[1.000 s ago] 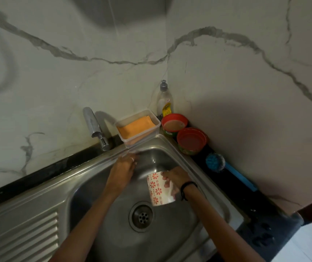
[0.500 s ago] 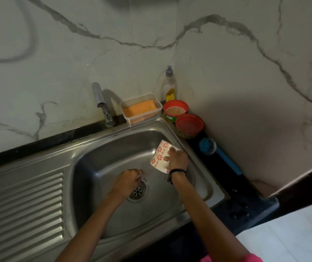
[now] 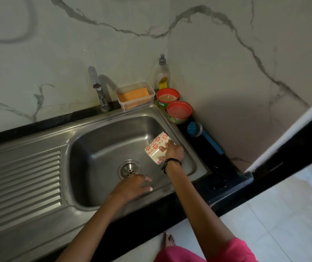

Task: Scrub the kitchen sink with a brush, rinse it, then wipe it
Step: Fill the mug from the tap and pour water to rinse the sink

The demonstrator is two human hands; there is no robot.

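Stainless steel fills the lower left and middle of the frame: the sink point(image 3: 94, 148) with its ribbed draining board at the left and its basin in the centre, the round drain point(image 3: 129, 168) in the basin floor. The left hand point(image 3: 132, 187) rests low in the basin just below the drain, fingers spread and fairly straight against the steel, a ring on one finger. The right hand point(image 3: 171, 152) is at the basin's right wall, fingers and thumb curled round a white mug point(image 3: 156, 146) with red flower prints, which is tipped on its side with its mouth towards the drain; a dark band circles that wrist.

The brush point(image 3: 194, 129), with a blue round head and blue handle, lies on the black counter to the right of the sink, well apart from both hands, its head near the back corner. Just behind it stand two red-rimmed tubs point(image 3: 178, 112), touching or nearly so. In the corner stands a clear dish-soap bottle point(image 3: 162, 75) with a grey cap and a yellow label; its writing is too small to read. Left of the tubs sits a clear plastic box holding an orange sponge point(image 3: 134, 94), and left of that the chrome tap point(image 3: 98, 87) rises against the veined marble wall. A pink garment and a bare foot show at the bottom edge.
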